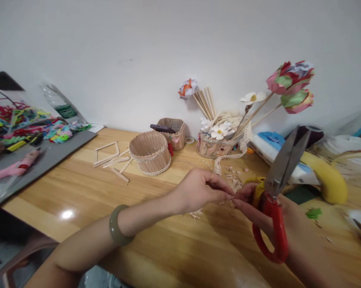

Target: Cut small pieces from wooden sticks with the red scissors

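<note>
While the left hand (195, 190) meets the right hand (257, 217) below the frame's centre, its fingertips together, on what I cannot tell, the right's fingers grip scissors (276, 182), blades upward, right of centre.

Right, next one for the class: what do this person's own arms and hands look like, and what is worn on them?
Both hands are ungloved, and no sleeves show on the forearms. The left hand has a thin gold-coloured ring; a thick, rounded grey-green bangle circles that wrist. No jewellery is visible on the right hand.
</note>
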`<state>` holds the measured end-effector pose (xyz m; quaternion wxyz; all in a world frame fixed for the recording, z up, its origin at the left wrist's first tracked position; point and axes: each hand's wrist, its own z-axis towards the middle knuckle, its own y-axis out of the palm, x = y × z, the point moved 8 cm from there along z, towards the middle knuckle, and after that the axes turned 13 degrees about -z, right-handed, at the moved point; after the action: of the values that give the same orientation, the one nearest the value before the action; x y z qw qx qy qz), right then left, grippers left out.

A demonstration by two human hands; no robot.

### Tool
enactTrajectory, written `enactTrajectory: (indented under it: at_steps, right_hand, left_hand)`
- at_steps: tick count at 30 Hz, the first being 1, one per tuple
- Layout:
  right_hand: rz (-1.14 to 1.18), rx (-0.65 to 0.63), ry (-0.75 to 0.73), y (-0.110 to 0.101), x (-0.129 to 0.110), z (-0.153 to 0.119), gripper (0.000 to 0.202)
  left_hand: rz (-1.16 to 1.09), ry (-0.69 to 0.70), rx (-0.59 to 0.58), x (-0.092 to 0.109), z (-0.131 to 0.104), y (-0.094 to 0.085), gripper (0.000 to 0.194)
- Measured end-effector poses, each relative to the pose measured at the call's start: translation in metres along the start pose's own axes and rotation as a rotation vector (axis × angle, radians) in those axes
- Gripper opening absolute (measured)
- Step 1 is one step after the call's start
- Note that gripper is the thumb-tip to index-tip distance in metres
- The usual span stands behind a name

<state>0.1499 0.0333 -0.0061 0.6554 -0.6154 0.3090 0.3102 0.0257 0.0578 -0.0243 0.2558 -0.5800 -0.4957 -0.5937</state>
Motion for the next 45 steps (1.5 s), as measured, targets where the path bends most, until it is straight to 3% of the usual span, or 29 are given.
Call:
enactTrajectory:
  at_steps: [7, 10, 18, 25, 31, 41, 45]
  right_hand:
    - [0.004, -0.157, -0.036, 0.003, 0.007, -0.001, 0.017]
    - [0.035, -0.151, -0.014, 0.001, 0.003, 0.0, 0.02]
    - [0.049, -0.043, -0.013, -0.005, -0.007, 0.002, 0.029]
    - [-0.033, -0.089, -0.011, -0.003, 0.003, 0.004, 0.018]
    - [-0.164, -0.147, -0.031, 0.002, 0.017, 0.004, 0.021]
    - [-0.014, -0.172, -0.006, 0.004, 0.022, 0.003, 0.021]
    - [0.041, -0.099, -0.017, 0.0, 0.019, 0.001, 0.021]
  left_hand:
    - [-0.182, -0.11, -0.043, -0.01, 0.001, 0.001, 0.017]
    - [-0.167, -0.184, -0.105, -0.014, 0.0, 0.004, 0.013]
    - [-0.062, -0.154, -0.086, -0.011, -0.001, 0.002, 0.01]
    - [-0.135, -0.162, -0.114, -0.009, -0.002, 0.005, 0.008]
    - [-0.151, -0.164, -0.106, -0.008, -0.003, 0.005, 0.012]
    - [-0.128, -0.154, -0.079, -0.005, -0.005, 0.006, 0.006]
    - [-0.164, -0.127, -0.074, -0.003, -0.005, 0.007, 0.007]
